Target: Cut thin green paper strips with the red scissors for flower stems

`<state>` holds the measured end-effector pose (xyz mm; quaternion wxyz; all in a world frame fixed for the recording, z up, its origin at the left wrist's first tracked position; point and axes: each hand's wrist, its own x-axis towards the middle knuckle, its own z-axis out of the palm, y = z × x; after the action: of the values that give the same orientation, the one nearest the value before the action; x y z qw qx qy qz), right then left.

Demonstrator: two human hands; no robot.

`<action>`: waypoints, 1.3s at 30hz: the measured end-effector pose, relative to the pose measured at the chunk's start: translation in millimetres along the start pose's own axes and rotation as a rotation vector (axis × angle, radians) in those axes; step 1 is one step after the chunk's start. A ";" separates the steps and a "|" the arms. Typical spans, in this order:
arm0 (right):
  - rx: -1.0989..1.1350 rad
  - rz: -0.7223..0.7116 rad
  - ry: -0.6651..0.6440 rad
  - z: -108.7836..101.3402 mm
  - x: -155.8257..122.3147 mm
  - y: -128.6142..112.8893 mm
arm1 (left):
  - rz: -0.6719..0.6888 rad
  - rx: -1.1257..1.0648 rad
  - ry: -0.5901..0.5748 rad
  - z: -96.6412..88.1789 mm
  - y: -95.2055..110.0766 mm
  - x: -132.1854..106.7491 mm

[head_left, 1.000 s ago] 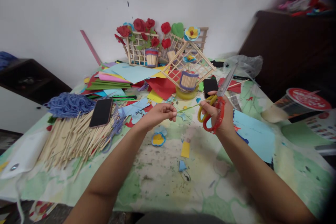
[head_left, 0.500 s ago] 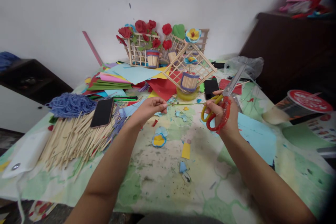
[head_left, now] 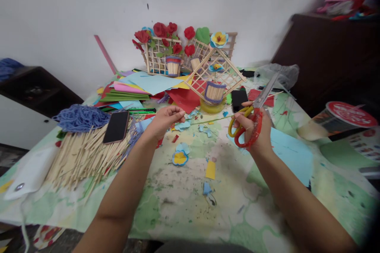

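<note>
My right hand (head_left: 257, 131) is gripping the scissors (head_left: 266, 91) by the red and yellow handles, blades directed away from me and to the right. The same fingers pinch one end of a thin green strip (head_left: 212, 120), which extends above the table (head_left: 184, 209) toward my left hand (head_left: 168, 120). Left fingertips are brought together near the strip's other end; I cannot tell whether they grip it.

Between my forearms lie a yellow-and-blue paper flower (head_left: 180, 158) and a yellow paper piece (head_left: 210, 170). A phone (head_left: 116, 127) rests on the pile of sticks (head_left: 80, 156), left of my left hand. A light-blue sheet (head_left: 292, 154) lies right of my right wrist.
</note>
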<state>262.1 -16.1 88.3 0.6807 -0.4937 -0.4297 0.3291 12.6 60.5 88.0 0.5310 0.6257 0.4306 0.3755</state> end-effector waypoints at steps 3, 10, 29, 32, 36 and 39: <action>-0.008 0.028 -0.043 1.6 -4.3 -6.0 | 0.042 0.035 0.074 5.5 -2.3 1.6; -0.054 0.127 -0.193 14.1 -20.8 -17.5 | 0.000 -0.028 -0.264 47.8 8.7 -16.0; -0.047 0.147 -0.244 14.7 -21.9 -16.0 | -0.162 -0.277 -0.424 67.1 -0.3 -26.1; -0.048 0.135 -0.246 13.8 -21.2 -15.8 | -0.183 -0.285 -0.418 67.8 0.8 -26.1; -0.052 0.132 -0.252 14.4 -21.9 -16.8 | -0.228 -0.381 -0.399 70.1 1.7 -26.1; -0.071 0.123 -0.249 15.2 -22.1 -17.5 | -0.246 -0.398 -0.430 70.7 2.9 -26.1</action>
<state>239.5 -34.6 101.5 0.5830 -0.4981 -0.4911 0.4134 69.5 11.7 79.7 0.7634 0.5177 0.2991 0.2444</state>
